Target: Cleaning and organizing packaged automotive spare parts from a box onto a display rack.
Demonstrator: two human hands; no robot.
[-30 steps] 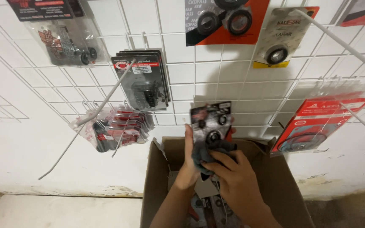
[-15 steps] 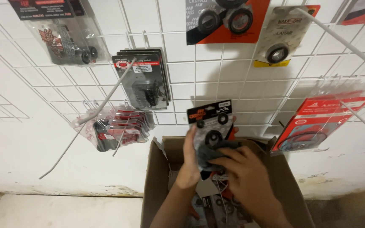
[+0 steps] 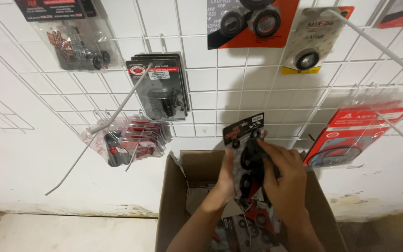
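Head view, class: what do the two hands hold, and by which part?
Both hold a carded pack of black rings: left hand on its left edge, right hand gripping its right side.

A white wire grid (image 3: 211,100) on the wall carries hanging packs: black cards (image 3: 160,88), red bags (image 3: 134,142), a red pouch (image 3: 355,135), and an orange card (image 3: 253,21).

glossy clear plastic blister pack (image 3: 246,140) on printed card with matt black rubber rings, rough brown corrugated cardboard box (image 3: 173,196), smooth white-coated metal wire grid (image 3: 211,93), matt scuffed white wall (image 3: 33,177)
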